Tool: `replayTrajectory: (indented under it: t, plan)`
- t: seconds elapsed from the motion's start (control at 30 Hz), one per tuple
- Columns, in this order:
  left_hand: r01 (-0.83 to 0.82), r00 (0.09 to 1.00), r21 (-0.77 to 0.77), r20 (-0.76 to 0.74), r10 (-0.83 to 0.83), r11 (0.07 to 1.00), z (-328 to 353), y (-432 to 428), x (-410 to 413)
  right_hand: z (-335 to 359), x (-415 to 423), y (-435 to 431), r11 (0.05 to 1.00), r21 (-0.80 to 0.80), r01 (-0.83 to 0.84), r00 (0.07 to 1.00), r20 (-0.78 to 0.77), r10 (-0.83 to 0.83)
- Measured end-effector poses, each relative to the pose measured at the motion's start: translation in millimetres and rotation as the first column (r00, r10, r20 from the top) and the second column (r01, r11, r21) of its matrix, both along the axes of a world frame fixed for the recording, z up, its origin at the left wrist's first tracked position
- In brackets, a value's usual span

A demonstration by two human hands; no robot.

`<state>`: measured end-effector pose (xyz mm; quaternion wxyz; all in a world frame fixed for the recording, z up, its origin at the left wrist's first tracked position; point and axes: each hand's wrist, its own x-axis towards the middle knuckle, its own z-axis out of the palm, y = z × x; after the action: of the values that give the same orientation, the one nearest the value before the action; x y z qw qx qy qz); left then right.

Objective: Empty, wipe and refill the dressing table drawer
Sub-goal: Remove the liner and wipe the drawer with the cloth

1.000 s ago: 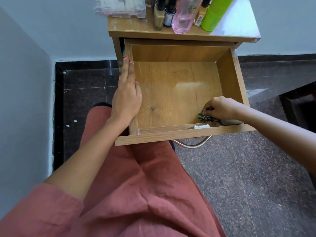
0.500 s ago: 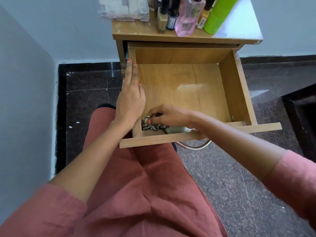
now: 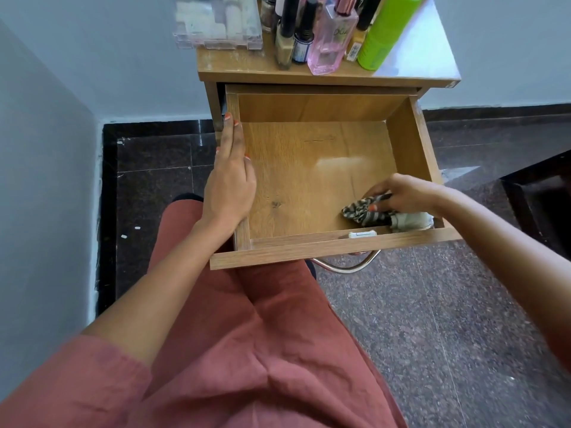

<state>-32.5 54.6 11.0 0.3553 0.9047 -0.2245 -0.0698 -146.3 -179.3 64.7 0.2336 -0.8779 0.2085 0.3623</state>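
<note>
The wooden drawer (image 3: 312, 248) of the dressing table stands pulled out over my lap, and its bare floor holds nothing but a patterned grey cloth (image 3: 367, 213). My right hand (image 3: 401, 194) grips that cloth and presses it onto the drawer floor in the near right corner. My left hand (image 3: 230, 183) rests flat along the drawer's left wall, fingers straight and pointing toward the back.
On the table top (image 3: 426, 63) stand a clear plastic organiser (image 3: 216, 23), several small bottles, a pink perfume bottle (image 3: 332, 41) and a green can (image 3: 386, 32). A metal handle (image 3: 346, 267) hangs under the drawer front. A wall is at my left, dark furniture (image 3: 543, 205) at right.
My right hand has swept the cloth from the near right corner to the near left corner and back to the right. My left hand has stayed on the left wall.
</note>
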Motion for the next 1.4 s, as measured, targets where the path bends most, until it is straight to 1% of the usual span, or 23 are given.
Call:
replayTrajectory:
  t: [0.1, 0.17, 0.2, 0.3, 0.4, 0.43, 0.5, 0.53, 0.57, 0.6, 0.67, 0.7, 0.73, 0.83, 0.93, 1.0, 1.1, 1.2, 1.23, 1.27, 1.3, 1.33, 1.4]
  plan:
    - [0.026, 1.0, 0.028, 0.015, -0.026, 0.999, 1, 1, 1, 3, -2, -1, 0.974, 0.084, 0.212, 0.963, 0.151, -0.223]
    - [0.056, 0.998, 0.07, 0.017, -0.057, 0.996, 3, 1, 3, 7, 1, 5, 0.914, 0.219, 0.34, 0.893, 0.229, -0.387]
    - [0.069, 0.997, 0.129, 0.031, -0.074, 0.989, 5, 1, 4, 9, 4, 10, 0.872, 0.298, 0.389, 0.852, 0.244, -0.464]
    - [0.069, 0.989, 0.311, 0.103, -0.106, 0.948, 14, -1, 9, 11, 13, 20, 0.763, 0.45, 0.464, 0.75, 0.258, -0.609]
    - [0.088, 0.969, 0.31, 0.193, -0.153, 0.947, 30, -12, 3, 7, 21, 32, 0.62, 0.605, 0.499, 0.633, 0.235, -0.738]
    - [0.105, 0.971, 0.288, 0.176, -0.16, 0.952, 36, -19, -2, 6, 24, 37, 0.585, 0.641, 0.497, 0.596, 0.238, -0.767]
    - [0.118, 0.993, 0.202, -0.006, -0.119, 0.972, 47, -36, -12, 1, 28, 47, 0.576, 0.653, 0.491, 0.539, 0.292, -0.79]
    - [0.101, 0.987, 0.148, -0.143, -0.079, 0.984, 50, -44, -16, 0, 29, 52, 0.597, 0.64, 0.485, 0.514, 0.344, -0.786]
    - [0.068, 0.953, 0.083, -0.3, -0.04, 0.994, 54, -49, -19, -3, 32, 57, 0.621, 0.624, 0.475, 0.488, 0.4, -0.776]
    - [0.017, 0.885, 0.005, -0.465, -0.013, 1.0, 55, -54, -21, -5, 33, 61, 0.652, 0.601, 0.464, 0.46, 0.465, -0.756]
    - [-0.14, 0.674, -0.206, -0.737, -0.059, 0.968, 54, -62, -23, -9, 34, 69, 0.713, 0.544, 0.444, 0.408, 0.585, -0.701]
    - [-0.221, 0.588, -0.292, -0.801, -0.111, 0.931, 54, -64, -24, -10, 34, 72, 0.743, 0.505, 0.44, 0.382, 0.643, -0.664]
    - [-0.28, 0.54, -0.353, -0.827, -0.157, 0.893, 54, -65, -24, -10, 33, 76, 0.771, 0.462, 0.438, 0.359, 0.697, -0.621]
    - [-0.363, 0.511, -0.43, -0.834, -0.209, 0.827, 53, -67, -24, -11, 30, 86, 0.833, 0.393, 0.39, 0.292, 0.805, -0.517]
    - [-0.445, 0.5, -0.44, -0.844, -0.191, 0.78, 56, -66, -22, -15, 25, 93, 0.872, 0.402, 0.278, 0.3, 0.826, -0.476]
    - [-0.49, 0.515, -0.428, -0.845, -0.144, 0.76, 55, -65, -19, -15, 21, 97, 0.87, 0.449, 0.204, 0.306, 0.815, -0.492]
    - [-0.488, 0.534, -0.455, -0.831, -0.158, 0.745, 56, -61, -16, -6, 18, 97, 0.787, 0.599, 0.145, 0.258, 0.745, -0.615]
    - [-0.482, 0.545, -0.53, -0.805, -0.234, 0.698, 60, -57, -15, 1, 19, 92, 0.666, 0.708, 0.238, 0.161, 0.647, -0.745]
    - [-0.479, 0.545, -0.555, -0.795, -0.266, 0.68, 60, -55, -15, 2, 21, 89, 0.658, 0.692, 0.297, 0.165, 0.642, -0.749]
    - [-0.474, 0.54, -0.579, -0.786, -0.3, 0.664, 60, -54, -14, 3, 22, 86, 0.679, 0.649, 0.343, 0.217, 0.649, -0.729]
    - [-0.468, 0.535, -0.601, -0.776, -0.334, 0.648, 61, -52, -14, 3, 23, 84, 0.702, 0.62, 0.35, 0.297, 0.637, -0.711]
    - [-0.462, 0.528, -0.62, -0.767, -0.364, 0.634, 62, -51, -13, 3, 23, 82, 0.706, 0.629, 0.325, 0.372, 0.601, -0.707]
    - [-0.454, 0.507, -0.651, -0.751, -0.424, 0.608, 64, -48, -12, 5, 23, 81, 0.671, 0.7, 0.247, 0.475, 0.516, -0.713]
